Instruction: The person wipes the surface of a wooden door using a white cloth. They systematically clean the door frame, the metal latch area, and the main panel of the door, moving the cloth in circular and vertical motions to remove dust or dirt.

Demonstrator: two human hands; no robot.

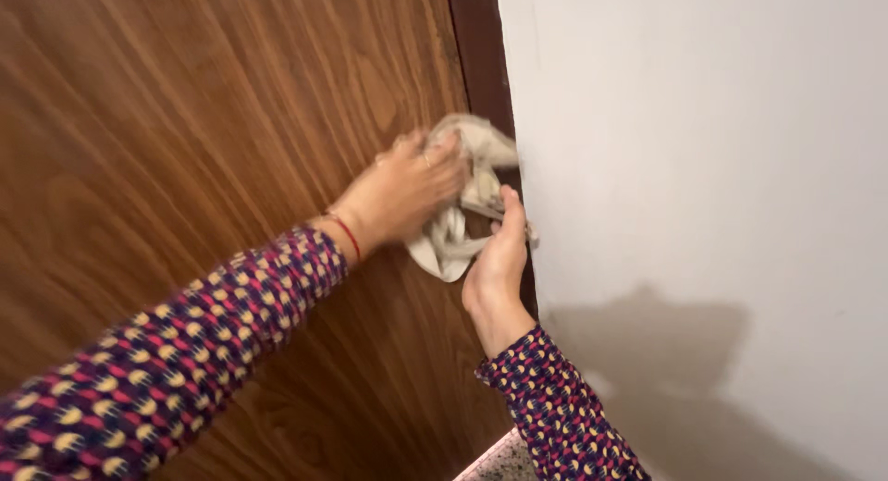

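Cloth (460,224), pale and crumpled, is bunched against a brown wooden door (185,166) at its right edge, where a dark frame strip (476,55) meets a white wall (703,166). The person's left hand (407,190) lies flat over the cloth's upper left part, fingers spread and pressing it to the wood; a thin red thread circles that wrist. The right hand (499,259) comes up from below the cloth, its thumb and fingers wrapped round the lower right folds at the door's edge, so it is closed on the cloth, gripping rather than pressing. Whether something such as a handle sits beneath the cloth cannot be told; the fabric hides that spot. Both arms wear sleeves patterned in dark blue, red and yellow. Below the cloth, at the foot of the door, a sliver of speckled floor (504,462) shows, and the person's shadow falls on the wall to the right of the cloth. Judging by the pose, the step in hand looks like wiping along the door's edge. A further stroke would call for steady pressure from the flat hand, and for the gripping hand to keep the loose folds gathered so they do not slip.
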